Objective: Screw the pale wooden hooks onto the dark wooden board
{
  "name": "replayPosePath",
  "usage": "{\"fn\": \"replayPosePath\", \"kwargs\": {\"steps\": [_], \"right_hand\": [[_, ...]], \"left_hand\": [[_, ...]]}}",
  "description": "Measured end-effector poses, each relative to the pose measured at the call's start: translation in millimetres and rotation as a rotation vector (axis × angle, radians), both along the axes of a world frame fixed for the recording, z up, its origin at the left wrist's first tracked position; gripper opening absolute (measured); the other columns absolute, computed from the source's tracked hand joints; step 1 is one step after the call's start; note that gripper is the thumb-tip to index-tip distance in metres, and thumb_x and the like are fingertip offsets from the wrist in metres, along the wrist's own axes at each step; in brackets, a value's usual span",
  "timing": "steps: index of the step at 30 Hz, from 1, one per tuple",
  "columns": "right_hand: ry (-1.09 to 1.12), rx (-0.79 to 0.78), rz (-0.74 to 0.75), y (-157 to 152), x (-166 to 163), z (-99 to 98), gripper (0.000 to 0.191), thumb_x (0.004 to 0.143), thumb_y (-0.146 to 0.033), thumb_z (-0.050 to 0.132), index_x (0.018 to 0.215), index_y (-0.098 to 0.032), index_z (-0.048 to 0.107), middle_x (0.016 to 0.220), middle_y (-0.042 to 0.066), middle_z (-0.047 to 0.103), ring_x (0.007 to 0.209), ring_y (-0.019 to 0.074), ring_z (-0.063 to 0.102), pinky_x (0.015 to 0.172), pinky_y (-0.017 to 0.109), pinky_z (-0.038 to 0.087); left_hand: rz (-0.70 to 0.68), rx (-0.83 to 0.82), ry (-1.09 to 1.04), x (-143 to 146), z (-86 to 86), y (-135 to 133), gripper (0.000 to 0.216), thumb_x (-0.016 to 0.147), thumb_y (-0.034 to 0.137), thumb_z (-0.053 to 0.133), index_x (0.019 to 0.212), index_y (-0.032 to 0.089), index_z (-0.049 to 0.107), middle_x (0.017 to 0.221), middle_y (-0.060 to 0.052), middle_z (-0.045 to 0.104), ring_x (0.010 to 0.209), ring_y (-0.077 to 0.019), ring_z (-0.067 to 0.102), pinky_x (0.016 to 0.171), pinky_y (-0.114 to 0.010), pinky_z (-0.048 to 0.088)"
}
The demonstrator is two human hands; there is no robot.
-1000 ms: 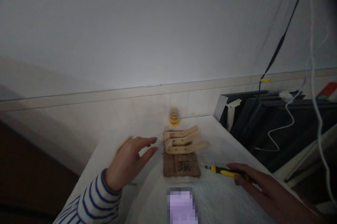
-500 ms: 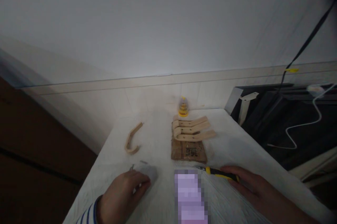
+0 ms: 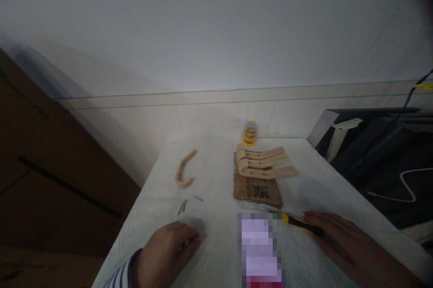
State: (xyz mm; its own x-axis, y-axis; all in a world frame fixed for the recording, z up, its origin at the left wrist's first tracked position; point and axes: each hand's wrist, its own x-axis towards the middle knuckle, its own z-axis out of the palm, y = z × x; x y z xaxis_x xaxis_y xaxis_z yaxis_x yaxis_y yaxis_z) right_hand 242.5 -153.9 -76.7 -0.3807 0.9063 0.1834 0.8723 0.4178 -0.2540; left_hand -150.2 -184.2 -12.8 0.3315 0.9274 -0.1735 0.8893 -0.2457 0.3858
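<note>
My left hand [image 3: 172,252] rests low on the cloth with thumb and fingers pinched together; anything between them is too small to make out. Just beyond it lie several small dark screws or nails [image 3: 183,206]. My right hand [image 3: 345,238] lies flat at the right, fingers stretched out. The handle end of a yellow and black screwdriver [image 3: 302,224] sits against its thumb side, its tip pointing left. A curved wooden hook [image 3: 181,168] lies alone on the left. More wooden hooks [image 3: 264,161] lie side by side on a brown packet [image 3: 257,191].
A small clear container with a yellow base [image 3: 250,133] stands at the table's back, by the wall. A blurred-out rectangle [image 3: 259,245] lies at the front between my hands. A white cloth [image 3: 216,179] covers the table. Dark panels [image 3: 379,143] and a white cable [image 3: 407,186] are at the right.
The view has shifted, so things sit further right. My right hand's fingers have loosened from the screwdriver and spread flat. My left hand has drawn back from the small screws or nails.
</note>
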Motion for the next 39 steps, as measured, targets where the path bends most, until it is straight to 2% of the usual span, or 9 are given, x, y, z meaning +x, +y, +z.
{"fn": "replayPosePath", "kwargs": {"steps": [3,7,13,16,19,23,27,33,39], "right_hand": [[-0.011,0.022,0.015,4,-2,5.8,0.034,0.082,-0.041,0.047,0.103,-0.024,0.067,0.104,0.008,0.068,0.095,0.0284,0.063,0.084,0.048,0.051],[-0.005,-0.028,0.053,10,-25,27.6,0.029,0.085,-0.037,0.044,0.093,-0.026,0.069,0.094,0.007,0.069,0.086,0.0247,0.065,0.079,0.042,0.052],[-0.070,-0.040,0.299,24,-91,58.3,0.028,0.090,-0.022,0.037,0.090,-0.022,0.065,0.087,0.006,0.067,0.076,0.0191,0.063,0.068,0.034,0.051],[-0.161,-0.054,0.410,32,-128,68.1,0.026,0.089,-0.014,0.038,0.084,-0.018,0.063,0.078,0.004,0.064,0.069,0.0178,0.061,0.064,0.033,0.048],[-0.181,-0.051,0.506,41,-161,74.1,0.023,0.088,-0.011,0.039,0.081,-0.015,0.060,0.080,0.005,0.063,0.071,0.0169,0.060,0.064,0.030,0.046],[-0.195,-0.073,0.591,56,-195,74.3,0.022,0.088,-0.012,0.040,0.080,-0.014,0.060,0.078,0.005,0.064,0.071,0.0167,0.060,0.065,0.029,0.043],[-0.188,-0.110,0.631,70,-218,69.9,0.024,0.090,-0.017,0.038,0.083,-0.015,0.061,0.081,0.005,0.065,0.076,0.0162,0.060,0.068,0.028,0.042],[-0.194,-0.154,0.653,84,-242,59.8,0.021,0.088,-0.020,0.042,0.088,-0.015,0.062,0.086,0.007,0.066,0.081,0.0182,0.061,0.069,0.028,0.041],[-0.209,-0.166,0.644,87,-248,52.6,0.019,0.085,-0.022,0.045,0.092,-0.015,0.061,0.090,0.009,0.065,0.084,0.0205,0.061,0.069,0.029,0.041]], "left_hand": [[0.003,0.017,0.013,-7,2.4,-3,0.024,0.085,0.021,0.044,0.084,0.019,0.068,0.080,-0.005,0.068,0.074,-0.0190,0.063,0.067,-0.029,0.049],[-0.028,0.058,0.032,-19,7.3,-3,0.024,0.084,0.018,0.044,0.082,0.020,0.068,0.078,-0.005,0.068,0.072,-0.0179,0.063,0.065,-0.027,0.047],[0.012,0.131,0.033,-32,11.7,21,0.025,0.085,0.021,0.044,0.086,0.019,0.069,0.076,-0.005,0.069,0.066,-0.0161,0.063,0.062,-0.024,0.046],[0.091,0.184,0.035,-33,5.6,38,0.025,0.085,0.022,0.045,0.089,0.017,0.069,0.081,-0.006,0.071,0.066,-0.0165,0.064,0.063,-0.026,0.047],[0.111,0.211,0.010,-35,-6.9,50,0.026,0.086,0.022,0.044,0.097,0.017,0.067,0.086,-0.007,0.071,0.068,-0.0172,0.065,0.066,-0.028,0.049],[0.103,0.273,-0.028,-39,-24.7,56,0.026,0.087,0.025,0.046,0.103,0.018,0.065,0.097,-0.007,0.070,0.076,-0.0178,0.066,0.070,-0.029,0.050],[0.065,0.316,-0.020,-42,-34.4,58,0.027,0.090,0.026,0.043,0.107,0.019,0.064,0.100,-0.006,0.068,0.085,-0.0190,0.065,0.074,-0.029,0.050],[0.059,0.264,0.077,-42,-37.9,60,0.026,0.089,0.026,0.043,0.103,0.022,0.065,0.090,-0.006,0.067,0.081,-0.0204,0.064,0.070,-0.029,0.050],[0.085,0.207,0.095,-42,-37.8,61,0.026,0.089,0.026,0.043,0.102,0.022,0.066,0.089,-0.006,0.064,0.080,-0.0206,0.064,0.069,-0.029,0.049]]}}
